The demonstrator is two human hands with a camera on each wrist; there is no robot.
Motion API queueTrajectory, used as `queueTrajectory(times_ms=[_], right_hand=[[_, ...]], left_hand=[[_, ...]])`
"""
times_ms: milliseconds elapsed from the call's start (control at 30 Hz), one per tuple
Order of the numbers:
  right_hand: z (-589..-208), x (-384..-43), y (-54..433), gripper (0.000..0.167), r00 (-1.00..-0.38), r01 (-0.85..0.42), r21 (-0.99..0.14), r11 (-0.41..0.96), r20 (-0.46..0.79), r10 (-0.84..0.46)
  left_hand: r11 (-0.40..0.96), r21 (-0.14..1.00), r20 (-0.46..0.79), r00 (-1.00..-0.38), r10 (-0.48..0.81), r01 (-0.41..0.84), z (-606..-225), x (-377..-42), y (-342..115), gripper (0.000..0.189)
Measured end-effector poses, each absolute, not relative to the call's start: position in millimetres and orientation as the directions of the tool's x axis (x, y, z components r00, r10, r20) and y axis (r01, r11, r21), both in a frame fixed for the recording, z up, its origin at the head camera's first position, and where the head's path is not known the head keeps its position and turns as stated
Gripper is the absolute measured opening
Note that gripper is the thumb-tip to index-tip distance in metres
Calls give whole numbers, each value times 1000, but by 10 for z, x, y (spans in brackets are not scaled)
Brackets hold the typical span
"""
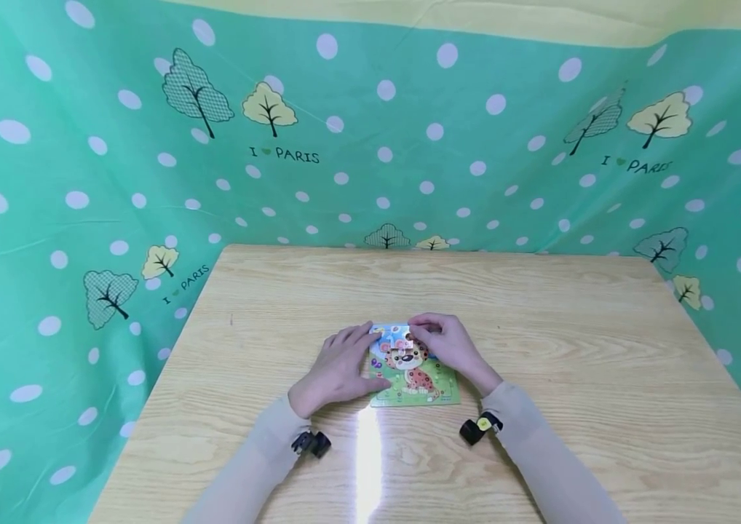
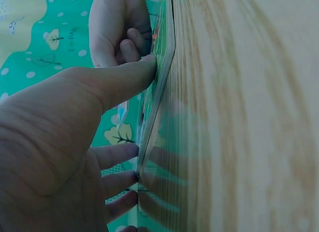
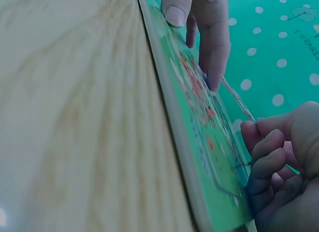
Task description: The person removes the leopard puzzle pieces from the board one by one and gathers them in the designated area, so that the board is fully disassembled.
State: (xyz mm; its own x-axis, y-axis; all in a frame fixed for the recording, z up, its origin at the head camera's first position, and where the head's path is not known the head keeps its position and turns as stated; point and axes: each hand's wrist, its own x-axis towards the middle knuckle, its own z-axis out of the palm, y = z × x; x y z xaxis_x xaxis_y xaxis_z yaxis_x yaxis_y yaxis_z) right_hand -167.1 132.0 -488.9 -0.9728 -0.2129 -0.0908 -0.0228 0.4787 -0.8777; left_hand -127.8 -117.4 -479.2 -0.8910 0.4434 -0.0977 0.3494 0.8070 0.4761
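Puzzle piece (image 1: 402,339) in the head frame's lower middle, tilted above the upper part of the puzzle board (image 1: 447,387), long axis unclear; the right hand (image 1: 448,343), nearer, pinches it from the right. The left hand (image 1: 341,368), fingers straight, touches the board's left edge.

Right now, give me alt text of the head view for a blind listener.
A right hand holds a piece over a cartoon animal puzzle on a wooden table, while the left hand rests on the puzzle's left side. A green dotted cloth hangs behind.
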Motion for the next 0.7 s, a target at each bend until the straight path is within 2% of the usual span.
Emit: queueTrajectory(times_ms=[333,700], right_hand=[[-4894,-1672,1477,28,-975,-12,-893,451,-90,-204],[-4927,-1693,1685,28,-984,43,-882,469,-118,-133]], left_hand=[[802,484,-92,-891,444,350,-4797,-1275,-1177,94],[803,478,-90,-890,447,355,-4803,-1271,-1177,94]])
